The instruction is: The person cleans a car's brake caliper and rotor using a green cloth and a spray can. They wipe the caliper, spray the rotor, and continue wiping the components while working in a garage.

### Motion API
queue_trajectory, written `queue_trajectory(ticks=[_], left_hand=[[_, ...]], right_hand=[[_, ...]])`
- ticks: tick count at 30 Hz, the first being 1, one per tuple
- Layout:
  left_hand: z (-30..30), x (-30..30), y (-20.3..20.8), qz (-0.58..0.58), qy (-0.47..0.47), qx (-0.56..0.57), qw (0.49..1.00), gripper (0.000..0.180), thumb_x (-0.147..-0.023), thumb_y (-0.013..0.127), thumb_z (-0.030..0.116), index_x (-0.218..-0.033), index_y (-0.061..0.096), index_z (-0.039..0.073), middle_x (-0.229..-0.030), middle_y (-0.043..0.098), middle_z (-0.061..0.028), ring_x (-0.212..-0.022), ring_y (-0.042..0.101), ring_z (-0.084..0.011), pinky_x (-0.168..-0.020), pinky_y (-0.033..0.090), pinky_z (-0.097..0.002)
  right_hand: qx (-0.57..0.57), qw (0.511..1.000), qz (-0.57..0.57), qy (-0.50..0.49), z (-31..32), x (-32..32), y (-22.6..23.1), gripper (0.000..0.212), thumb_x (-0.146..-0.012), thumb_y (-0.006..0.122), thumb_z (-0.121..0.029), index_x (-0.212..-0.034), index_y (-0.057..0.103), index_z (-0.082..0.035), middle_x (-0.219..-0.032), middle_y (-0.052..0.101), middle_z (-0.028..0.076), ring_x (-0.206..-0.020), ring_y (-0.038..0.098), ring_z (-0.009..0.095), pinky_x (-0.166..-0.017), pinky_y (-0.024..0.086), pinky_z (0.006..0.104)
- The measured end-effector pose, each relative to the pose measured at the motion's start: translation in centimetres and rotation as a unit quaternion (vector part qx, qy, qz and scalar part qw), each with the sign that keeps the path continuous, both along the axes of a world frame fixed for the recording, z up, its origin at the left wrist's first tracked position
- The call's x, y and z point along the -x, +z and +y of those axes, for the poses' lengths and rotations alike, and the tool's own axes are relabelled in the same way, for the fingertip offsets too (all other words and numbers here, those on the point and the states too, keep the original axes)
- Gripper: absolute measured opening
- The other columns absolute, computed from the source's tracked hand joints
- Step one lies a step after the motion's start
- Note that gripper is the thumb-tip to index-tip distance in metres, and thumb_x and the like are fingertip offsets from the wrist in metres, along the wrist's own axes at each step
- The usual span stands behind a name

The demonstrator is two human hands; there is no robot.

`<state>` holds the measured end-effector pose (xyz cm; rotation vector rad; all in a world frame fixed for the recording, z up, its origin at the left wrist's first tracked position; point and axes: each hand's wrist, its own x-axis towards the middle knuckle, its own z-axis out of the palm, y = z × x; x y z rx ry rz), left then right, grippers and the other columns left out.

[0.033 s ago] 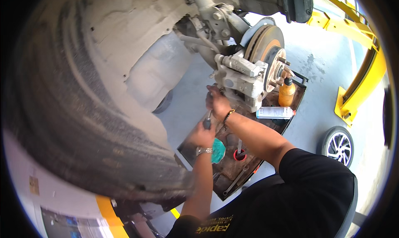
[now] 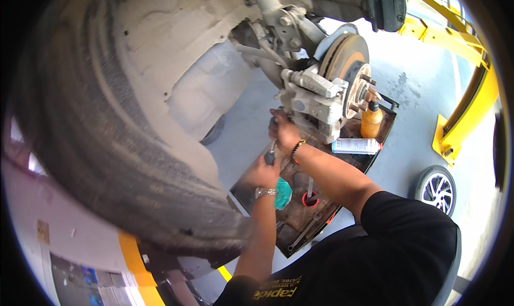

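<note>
My left hand (image 2: 262, 173) is closed around the dark grip of a metal-shafted tool (image 2: 270, 157) that looks like a ratchet. Its far end runs up into my right hand (image 2: 286, 134), whose fingers are curled around it and hide the head. That hand is at the lower inner side of a brake caliper (image 2: 316, 104), close against it; whether the tool sits on a bolt there cannot be made out. The caliper straddles a worn brake disc (image 2: 350, 54) on a wheel hub (image 2: 360, 92) with bare studs.
Below is a dirty tool tray (image 2: 292, 220) with a spray can (image 2: 356, 146), an orange bottle (image 2: 370, 121), a teal cloth-like item (image 2: 282, 193), a red cup (image 2: 310, 199) and a long wrench (image 2: 304, 232). The wheel-arch liner (image 2: 150, 161) hangs left. A yellow lift post (image 2: 471, 102) and a wheel (image 2: 436, 191) stand right.
The view has shifted slightly, so the car parts appear a little further right and down. Both hands keep the same hold on the tool.
</note>
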<state>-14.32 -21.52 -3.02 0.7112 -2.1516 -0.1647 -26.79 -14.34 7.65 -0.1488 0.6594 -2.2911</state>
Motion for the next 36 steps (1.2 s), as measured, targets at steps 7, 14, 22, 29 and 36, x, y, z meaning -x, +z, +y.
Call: queue_trajectory(ticks=[7, 14, 22, 29, 36], left_hand=[[0.7, 2.0, -1.1, 0.065, -0.002, 0.004, 0.998, 0.031, -0.071, 0.076, 0.032, -0.084, 0.067, 0.006, -0.066, 0.067, -0.0193, -0.059, 0.066, -0.0435, -0.053, 0.053, -0.0508], [2.1, 0.0, 2.1, -0.005, -0.064, -0.143, 0.988, 0.043, -0.079, 0.075, 0.043, -0.088, 0.065, 0.002, -0.073, 0.067, -0.0229, -0.070, 0.066, -0.0463, -0.061, 0.051, -0.0518], [-0.1, -7.2, -3.3, -0.141, 0.027, -0.208, 0.968, 0.048, -0.087, 0.071, 0.043, -0.097, 0.064, -0.003, -0.092, 0.069, -0.0282, -0.089, 0.066, -0.0480, -0.077, 0.051, -0.0527], [1.2, -14.9, -11.5, -0.275, 0.062, -0.179, 0.943, 0.042, -0.085, 0.071, 0.030, -0.116, 0.064, 0.002, -0.111, 0.066, -0.0239, -0.100, 0.065, -0.0419, -0.083, 0.052, -0.0507], [6.7, -15.8, -5.4, -0.193, -0.062, -0.054, 0.978, 0.033, -0.082, 0.071, 0.020, -0.110, 0.066, 0.005, -0.118, 0.057, -0.0158, -0.111, 0.057, -0.0359, -0.093, 0.047, -0.0489]], right_hand=[[-0.009, 0.999, 0.038, 0.001, 0.0, 0.5, -0.5, 0.027, -0.098, 0.058, -0.033, -0.081, 0.046, -0.016, -0.060, 0.029, -0.004, -0.050, 0.025, 0.011, -0.048, 0.022, 0.0279], [-0.052, 0.992, 0.092, -0.061, 0.3, 0.6, -2.4, 0.025, -0.098, 0.061, -0.033, -0.108, 0.058, -0.010, -0.076, 0.054, 0.003, -0.069, 0.052, 0.014, -0.062, 0.044, 0.0312], [-0.316, 0.771, 0.528, 0.163, 17.2, -8.9, -10.7, 0.037, -0.093, 0.065, -0.028, -0.117, 0.065, 0.000, -0.114, 0.069, 0.017, -0.104, 0.067, 0.028, -0.095, 0.050, 0.0411], [-0.556, 0.781, 0.118, -0.257, 28.2, -4.6, -22.8, 0.051, -0.091, 0.071, -0.042, -0.116, 0.064, 0.002, -0.104, 0.072, 0.020, -0.101, 0.068, 0.029, -0.090, 0.052, 0.0376], [-0.716, 0.651, -0.042, -0.247, 25.0, 6.7, -23.0, 0.103, -0.064, 0.083, -0.067, -0.144, 0.047, -0.014, -0.140, 0.043, 0.025, -0.129, 0.049, 0.042, -0.104, 0.046, 0.0508]])
